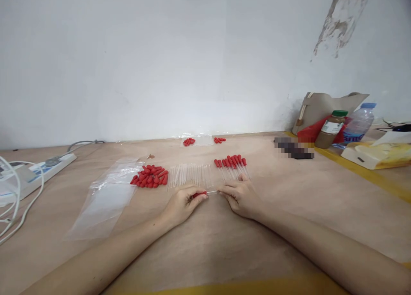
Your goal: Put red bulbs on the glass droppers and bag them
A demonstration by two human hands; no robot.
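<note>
My left hand (182, 204) pinches a red rubber bulb (200, 194) and my right hand (239, 196) pinches the clear glass tube (212, 192) that goes into it; the two meet between my hands, just above the wooden table (205, 243). Beyond my left hand lies a pile of loose red bulbs (150, 176). A row of bare clear tubes (190, 175) lies in the middle. Several finished droppers with red bulbs (231, 163) lie just beyond my right hand.
Clear plastic bags (105, 196) lie at the left, a white power strip with cables (35, 173) further left. More red bulbs (189, 141) sit on plastic near the wall. At the right stand a beige bag (324, 108), a jar (331, 129), a water bottle (359, 123) and a tissue pack (379, 154).
</note>
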